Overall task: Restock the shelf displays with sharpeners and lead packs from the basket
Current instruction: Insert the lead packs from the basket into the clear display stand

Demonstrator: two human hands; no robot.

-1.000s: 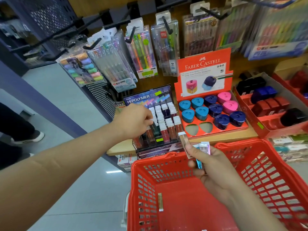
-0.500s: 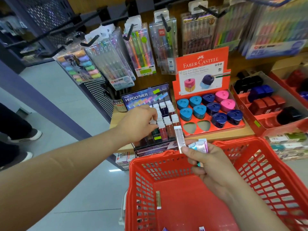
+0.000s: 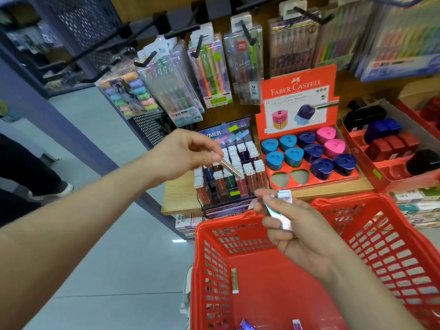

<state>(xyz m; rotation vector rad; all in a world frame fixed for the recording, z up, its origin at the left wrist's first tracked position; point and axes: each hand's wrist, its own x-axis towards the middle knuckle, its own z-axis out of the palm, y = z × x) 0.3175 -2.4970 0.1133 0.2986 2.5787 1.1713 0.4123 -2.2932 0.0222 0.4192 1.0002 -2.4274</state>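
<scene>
My left hand (image 3: 184, 154) pinches a slim copper-coloured lead pack (image 3: 231, 167) just above the clear lead-pack display (image 3: 229, 179), which stands on the wooden shelf. My right hand (image 3: 294, 226) holds a small bunch of lead packs (image 3: 281, 210) over the far rim of the red basket (image 3: 357, 246). Three more lead packs lie on the basket floor, one of them (image 3: 234, 281) near the left wall. To the right of the lead display stands the red Faber-Castell sharpener tray (image 3: 309, 160), with blue, navy and pink sharpeners and two vacant slots at its front left.
Blister packs of pens and highlighters (image 3: 209, 75) hang on black hooks above the shelf. Further red trays with boxy sharpeners (image 3: 390, 148) stand to the right. On the far left a person's dark trouser leg and shoe (image 3: 51, 186) rest on the grey floor.
My left hand came back from the display, took the copper lead pack from my right hand's bunch, and now holds it above the display. My right hand stayed over the basket rim.
</scene>
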